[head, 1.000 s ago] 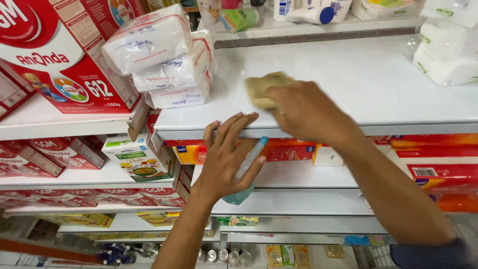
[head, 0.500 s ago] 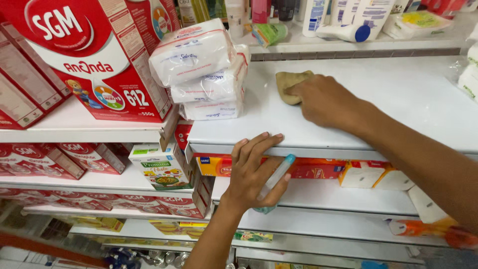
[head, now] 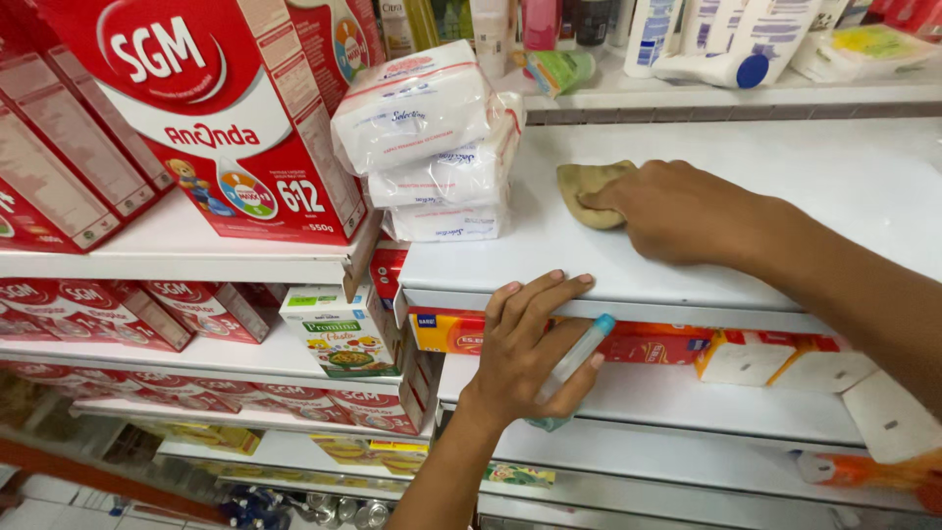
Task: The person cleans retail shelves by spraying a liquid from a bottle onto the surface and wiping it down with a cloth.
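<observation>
The right hand presses a soft, crumpled tan cloth flat on the smooth white metal shelf — farther left than before. The left hand grips the shelf edge, fingers clamped on a slim clear blue-capped bottle — cap pointing up-right.

We see a brightly and evenly lit scene, the light seeming to fall from overhead. The white shelf reflects it softly, without hard glare. A faint shadow lies under the right hand and beside the stacked white packets. The lower shelves, near and to the left, sink into dimmer shade. Focus is fairly sharp in the middle; the left hand reads clearly. Towards the edges we notice wide-angle stretching, the big red box leaning outward, and the far bottles look slightly soft.
</observation>
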